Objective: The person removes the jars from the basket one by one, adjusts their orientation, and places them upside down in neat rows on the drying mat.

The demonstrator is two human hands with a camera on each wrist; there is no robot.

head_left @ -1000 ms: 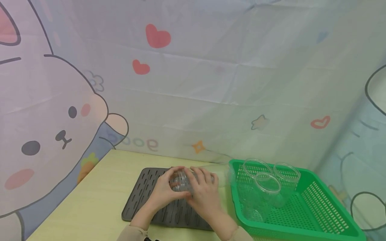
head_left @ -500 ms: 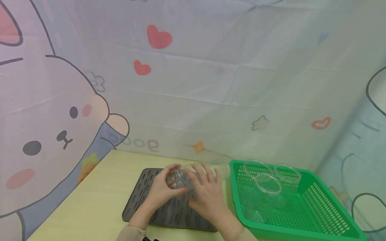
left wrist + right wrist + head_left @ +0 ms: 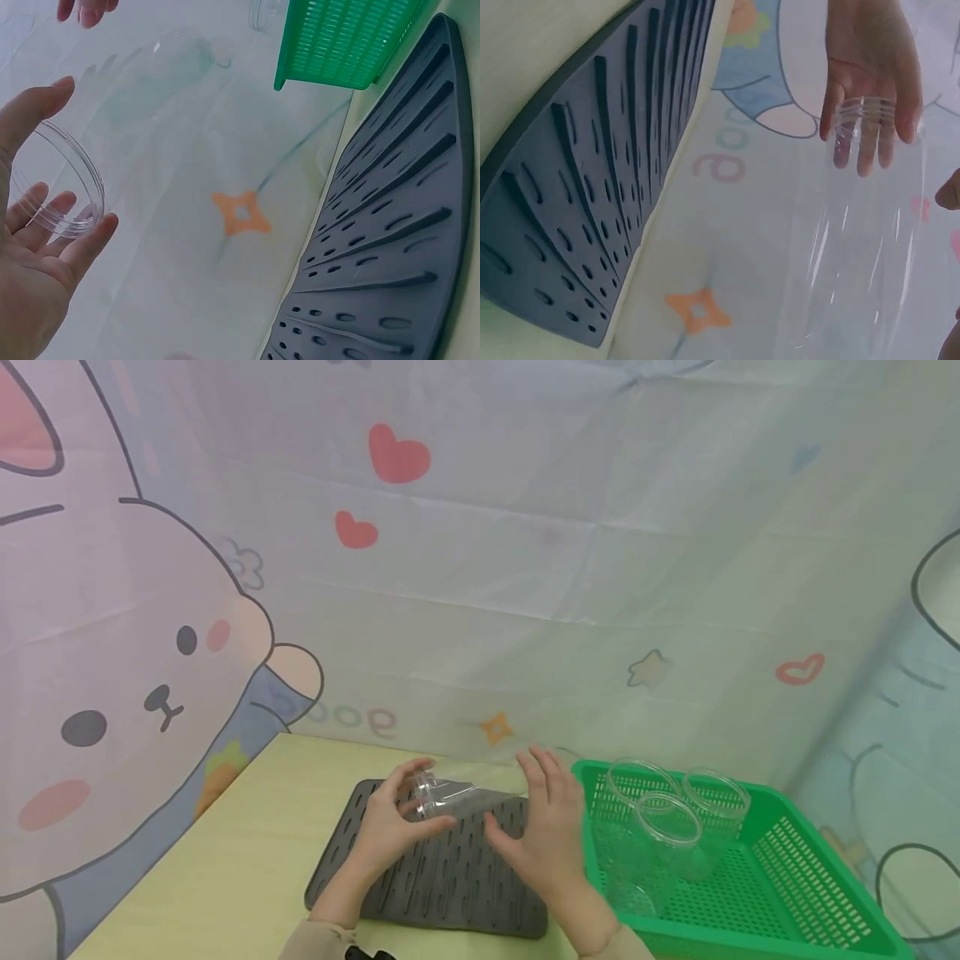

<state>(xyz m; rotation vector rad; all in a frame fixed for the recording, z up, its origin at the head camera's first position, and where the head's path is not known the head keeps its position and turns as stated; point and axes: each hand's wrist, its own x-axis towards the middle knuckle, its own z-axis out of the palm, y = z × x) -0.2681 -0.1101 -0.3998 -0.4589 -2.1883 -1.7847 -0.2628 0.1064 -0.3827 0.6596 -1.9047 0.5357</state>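
Observation:
A long clear jar (image 3: 457, 795) with a threaded mouth is held roughly sideways above a dark grey ridged mat. My left hand (image 3: 390, 827) grips it at the threaded end, thumb on one side and fingers on the other. In the left wrist view the clear ring of the mouth (image 3: 82, 165) sits between that thumb and the fingers. My right hand (image 3: 551, 835) is at the jar's far end, fingers extended and thumb apart; whether it touches the see-through wall cannot be made out. The right wrist view shows the jar body (image 3: 862, 225) running away from the left hand.
The slotted grey mat (image 3: 450, 877) lies on a pale yellow table (image 3: 247, 827). To the right stands a green basket (image 3: 825, 860) holding several clear jars, among them an upright jar (image 3: 667, 818). A printed cloth (image 3: 487, 610) hangs behind the table.
My hands have drawn apart. The right hand has slid right along the jar and its fingers have spread, while the left has shifted slightly left, still holding the threaded end.

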